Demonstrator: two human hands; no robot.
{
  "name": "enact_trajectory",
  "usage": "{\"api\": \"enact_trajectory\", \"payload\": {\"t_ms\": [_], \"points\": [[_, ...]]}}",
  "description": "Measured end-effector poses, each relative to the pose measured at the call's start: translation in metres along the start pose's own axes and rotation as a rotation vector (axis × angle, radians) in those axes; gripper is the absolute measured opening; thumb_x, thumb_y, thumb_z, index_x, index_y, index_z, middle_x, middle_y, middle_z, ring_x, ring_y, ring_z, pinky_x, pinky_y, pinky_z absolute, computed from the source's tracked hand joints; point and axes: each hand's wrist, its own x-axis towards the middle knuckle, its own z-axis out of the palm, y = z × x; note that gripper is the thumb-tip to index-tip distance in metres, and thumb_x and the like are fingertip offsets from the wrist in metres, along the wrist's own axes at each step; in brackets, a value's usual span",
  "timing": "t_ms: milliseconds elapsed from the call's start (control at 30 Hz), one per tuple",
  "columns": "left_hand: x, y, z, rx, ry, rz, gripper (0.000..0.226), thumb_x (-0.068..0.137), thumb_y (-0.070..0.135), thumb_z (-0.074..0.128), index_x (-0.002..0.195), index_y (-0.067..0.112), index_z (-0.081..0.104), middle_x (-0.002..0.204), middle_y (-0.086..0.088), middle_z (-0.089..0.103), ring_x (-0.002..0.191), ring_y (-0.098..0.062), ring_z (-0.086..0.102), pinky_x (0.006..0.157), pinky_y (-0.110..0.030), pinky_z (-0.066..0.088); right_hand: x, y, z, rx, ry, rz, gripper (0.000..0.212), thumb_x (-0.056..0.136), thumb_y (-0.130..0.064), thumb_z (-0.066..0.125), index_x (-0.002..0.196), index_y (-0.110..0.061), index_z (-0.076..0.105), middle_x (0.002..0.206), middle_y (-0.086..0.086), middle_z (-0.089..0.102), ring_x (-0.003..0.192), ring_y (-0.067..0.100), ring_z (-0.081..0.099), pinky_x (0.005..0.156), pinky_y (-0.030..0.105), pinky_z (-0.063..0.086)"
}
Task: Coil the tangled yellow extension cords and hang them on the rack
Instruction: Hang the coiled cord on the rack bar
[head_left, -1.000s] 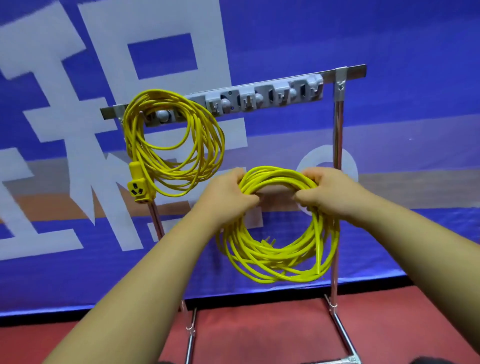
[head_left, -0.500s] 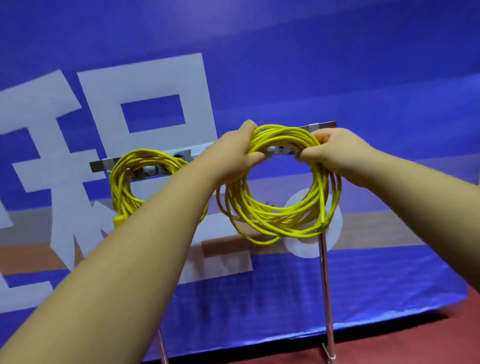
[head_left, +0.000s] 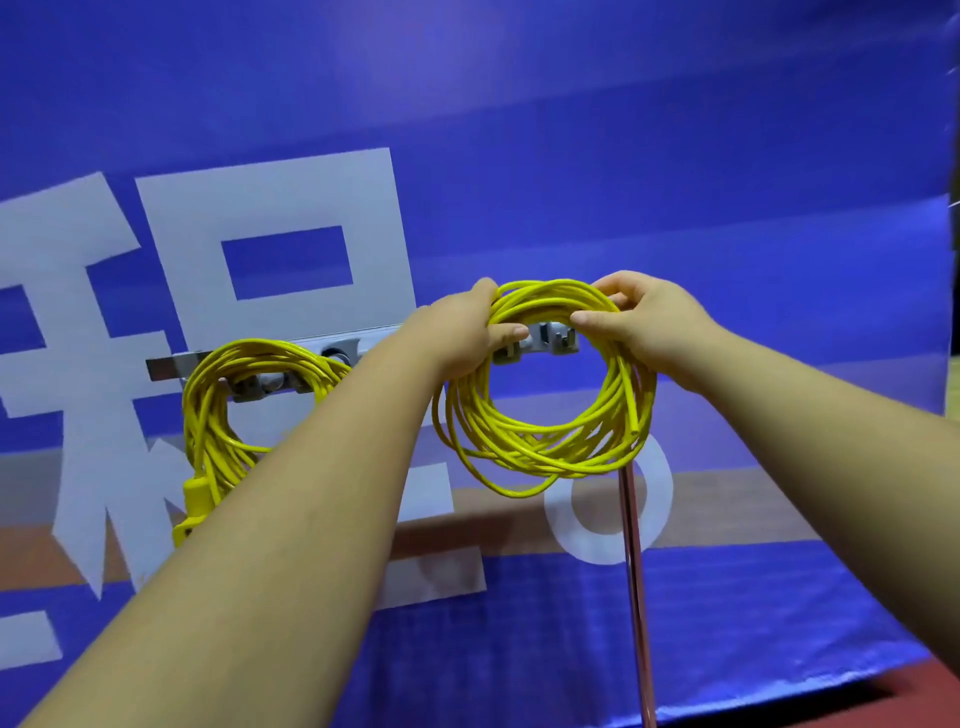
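One coil (head_left: 545, 415) before the rack (head_left: 550, 338) rail's right end; another coil (head_left: 244, 405) hangs left

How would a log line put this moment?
left hand: grips yellow cord coil | right hand: grips same coil | grey metal rack bar: second yellow coil hung

Bright, even light here, a pale sheen high on the blue banner (head_left: 519, 78); yellow cord coil (head_left: 545, 454) sharp, edges bowed, shadows faint.
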Motion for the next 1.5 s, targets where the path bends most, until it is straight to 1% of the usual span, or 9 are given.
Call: {"api": "enact_trajectory", "payload": {"t_ms": [133,333,533,733,933,1100,1200,1433,1500], "points": [[-0.006,-0.006,0.011,0.052,0.028,-0.002,0.053,0.094,0.077,0.043,0.107,0.025,0.040,0.090,-0.004,0.058,0.086,-0.031,0.059,0.080,-0.051,0.053,0.000,0.017,0.014,0.097,0.002,0.006,0.019,0.093,-0.040,0.080,0.109,-0.032,0.073,0.078,-0.012,0.074,0.069,0.004,0.068,0.066,0.025,0.057],[-0.007,-0.014,0.016,0.068,-0.019,0.023,0.057,0.097,0.077,0.024,0.119,0.029,0.045,0.106,-0.003,0.063,0.099,-0.030,0.060,0.092,-0.056,0.050,0.000,0.021,0.021,0.210,0.003,0.044,0.026,0.095,-0.037,0.079,0.121,-0.030,0.078,0.102,-0.011,0.080,0.103,0.009,0.075,0.089,0.027,0.058],[-0.003,-0.023,0.015,-0.077,-0.066,0.046,0.068,0.096,0.068,0.037,0.159,0.044,0.024,0.149,-0.003,0.054,0.136,-0.033,0.050,0.109,-0.061,0.043,-0.014,0.023,0.023,0.080,-0.041,-0.004,0.037,0.108,-0.036,0.060,0.144,-0.039,0.064,0.126,-0.014,0.073,0.120,0.006,0.064,0.101,0.027,0.048],[-0.011,-0.016,0.028,-0.059,0.084,0.055,0.062,0.098,0.060,0.049,0.155,0.042,0.037,0.138,0.000,0.064,0.127,-0.030,0.059,0.101,-0.056,0.051,-0.016,0.027,0.024,-0.147,-0.054,-0.030,0.047,0.113,-0.037,0.045,0.160,-0.044,0.042,0.153,-0.003,0.056,0.138,0.018,0.052,0.105,0.034,0.043],[-0.016,-0.008,0.022,-0.121,0.186,0.023,0.025,0.102,0.051,0.052,0.104,0.031,0.065,0.093,0.001,0.066,0.088,-0.023,0.063,0.082,-0.049,0.058,-0.014,0.016,0.024,-0.312,0.044,-0.110,0.033,0.113,-0.032,0.044,0.141,-0.032,0.062,0.118,-0.005,0.068,0.109,0.021,0.061,0.085,0.031,0.043],[-0.009,0.001,0.017,-0.164,0.256,-0.127,0.033,0.105,0.053,0.046,0.127,0.034,0.061,0.113,0.000,0.070,0.101,-0.028,0.064,0.087,-0.050,0.058,0.003,0.003,0.024,-0.257,0.106,-0.069,0.029,0.112,-0.040,0.047,0.125,-0.030,0.069,0.103,-0.002,0.073,0.097,0.022,0.066,0.076,0.033,0.047],[-0.004,0.001,0.018,-0.217,0.268,-0.160,0.033,0.104,0.053,0.048,0.134,0.041,0.056,0.119,0.000,0.070,0.106,-0.030,0.065,0.090,-0.051,0.059,0.011,0.001,0.024,-0.193,0.103,-0.022,0.029,0.109,-0.043,0.052,0.124,-0.030,0.072,0.104,-0.002,0.076,0.100,0.023,0.070,0.087,0.039,0.057],[-0.012,-0.003,0.028,0.117,0.207,-0.071,0.050,0.112,0.043,0.029,0.159,0.027,0.035,0.132,-0.010,0.058,0.121,-0.033,0.057,0.095,-0.048,0.053,0.012,0.000,0.022,-0.307,-0.083,0.011,0.040,0.111,-0.033,0.037,0.112,-0.017,0.074,0.104,0.010,0.073,0.103,0.034,0.066,0.081,0.039,0.049],[-0.018,-0.009,0.032,0.143,0.207,-0.036,0.052,0.112,0.039,0.030,0.162,0.021,0.030,0.135,-0.010,0.059,0.122,-0.032,0.055,0.098,-0.047,0.052,0.009,0.002,0.021,-0.300,-0.118,0.017,0.043,0.112,-0.032,0.034,0.131,-0.020,0.070,0.128,0.011,0.071,0.120,0.031,0.063,0.094,0.038,0.049]]}}
